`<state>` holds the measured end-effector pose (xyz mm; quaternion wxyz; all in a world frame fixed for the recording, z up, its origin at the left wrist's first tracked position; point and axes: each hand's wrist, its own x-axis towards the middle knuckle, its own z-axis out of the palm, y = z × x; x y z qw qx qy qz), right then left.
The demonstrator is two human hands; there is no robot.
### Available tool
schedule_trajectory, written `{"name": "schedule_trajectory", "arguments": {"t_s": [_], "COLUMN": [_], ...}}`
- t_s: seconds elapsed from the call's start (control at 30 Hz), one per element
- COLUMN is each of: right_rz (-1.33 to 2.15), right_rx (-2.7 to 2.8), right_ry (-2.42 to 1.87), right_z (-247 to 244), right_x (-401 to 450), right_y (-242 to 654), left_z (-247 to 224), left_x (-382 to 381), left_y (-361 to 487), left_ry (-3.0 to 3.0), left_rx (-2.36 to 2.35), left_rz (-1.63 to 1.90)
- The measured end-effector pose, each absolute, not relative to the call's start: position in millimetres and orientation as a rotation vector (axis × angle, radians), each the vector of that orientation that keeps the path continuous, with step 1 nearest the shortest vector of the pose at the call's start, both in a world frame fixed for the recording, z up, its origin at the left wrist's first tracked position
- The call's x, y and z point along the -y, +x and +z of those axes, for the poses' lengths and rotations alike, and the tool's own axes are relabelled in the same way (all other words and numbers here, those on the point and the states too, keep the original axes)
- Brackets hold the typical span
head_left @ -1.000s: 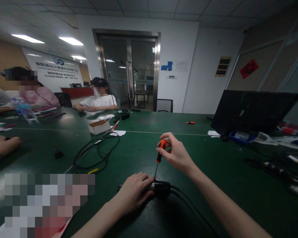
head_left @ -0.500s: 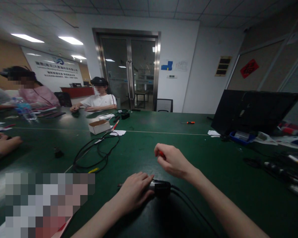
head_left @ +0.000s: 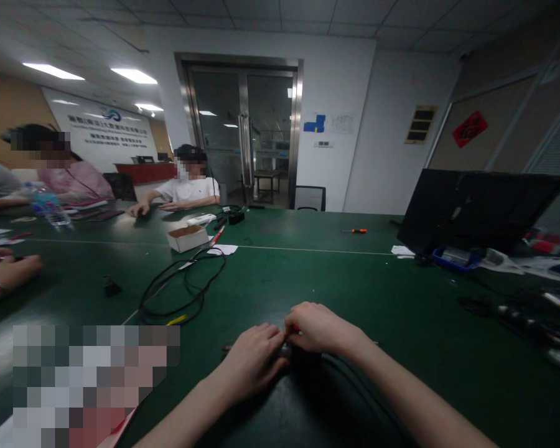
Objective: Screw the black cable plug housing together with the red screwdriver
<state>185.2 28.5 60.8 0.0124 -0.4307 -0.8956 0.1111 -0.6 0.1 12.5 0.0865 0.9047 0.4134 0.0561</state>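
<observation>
On the green table, my left hand (head_left: 256, 354) is closed over a black and silver corded device (head_left: 285, 352), which lies flat. The device's dark left end shows past the fingers. My right hand (head_left: 320, 326) is above the device's right part, its fingertips close to my left thumb and index finger. A bit of a small red-handled tool (head_left: 295, 328) shows within the right fist; most of it is hidden, so I cannot tell its kind. The right hand and its shadow cover most of the device's black end.
A coiled black cable (head_left: 186, 286), a white box (head_left: 187, 238) and a black plug-like piece (head_left: 111, 286) are left. An orange-handled screwdriver (head_left: 358, 231) lies farther back. A monitor (head_left: 476, 211) and blue tray (head_left: 455, 259) stand right. Other people sit at left; one's hands (head_left: 9, 270) are nearby.
My right hand has come down and toward me, from above the table to the device, with the red-handled tool still in it. My left hand has stayed on the device.
</observation>
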Motion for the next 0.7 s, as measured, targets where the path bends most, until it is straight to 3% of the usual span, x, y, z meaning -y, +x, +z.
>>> {"name": "schedule_trajectory", "arguments": {"t_s": [0.37, 0.7], "right_rz": [0.329, 0.395], "right_rx": [2.774, 2.749], "right_ry": [-1.4, -1.474], "right_z": [63.3, 35.6], "right_x": [-34.7, -52.6], "right_y": [188.3, 191.2], "left_z": [12.2, 16.5], "left_x": [-1.1, -0.4], "left_y": [-0.9, -2.9], "left_ry": [2.676, 2.61], "left_rx": [-1.222, -1.217], "left_rz": [0.215, 0.219]}}
